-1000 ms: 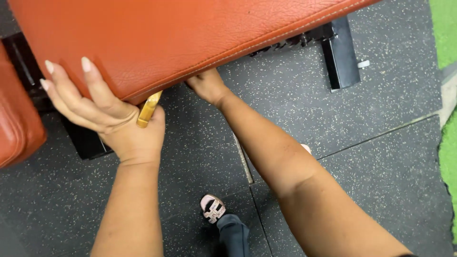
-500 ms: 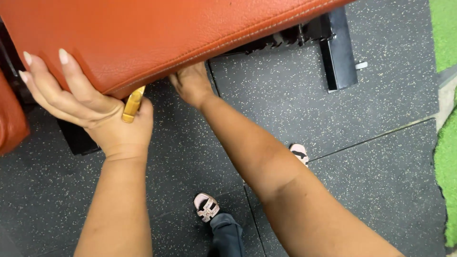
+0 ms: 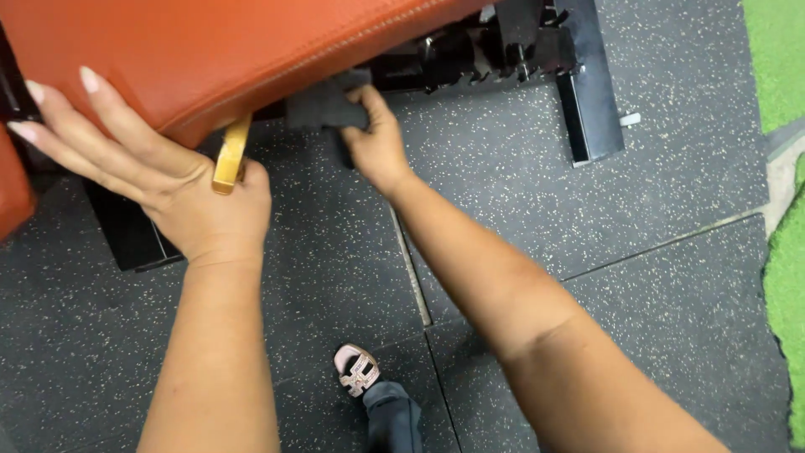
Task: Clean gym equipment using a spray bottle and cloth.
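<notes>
- Pad [image 3: 210, 59]: orange padded bench cushion, fills top-left of view; its long lower edge runs diagonally, low at left, rising toward upper right.
- L hand [image 3: 180, 197]: palm up under the pad's low corner, fingers spread flat vs. the underside/front face, thumb side by the edge. Not clenched; it cups and props the pad.
- Handle [image 3: 231, 155]: small yellow-gold piece, upright w/ slight tilt, sits between L thumb base and pad edge, touching the hand. Can't tell if the hand really grips it or it's just pinned there.
- R hand [image 3: 377, 143]: reached fwd under the pad's edge, fingers closed on a dark grey cloth [image 3: 323, 105]. Cloth bunched, pressed up near the pad's underside, just right of the handle.
- Key relation: cloth lies up and left of the R wrist, right at the line where pad meets the frame [image 3: 503, 50]. R hand is on it; L hand is near but busy w/ the pad.
- Frame: black metal, toothed adjuster under the pad's high end, upper right of the R hand; a flat black foot bar runs down to the floor [image 3: 671, 168].
- Floor: dark speckled rubber tiles, seam running under the R forearm.
- Shoe [image 3: 356, 371]: pale pink, bottom centre, well apart from both hands.
</notes>
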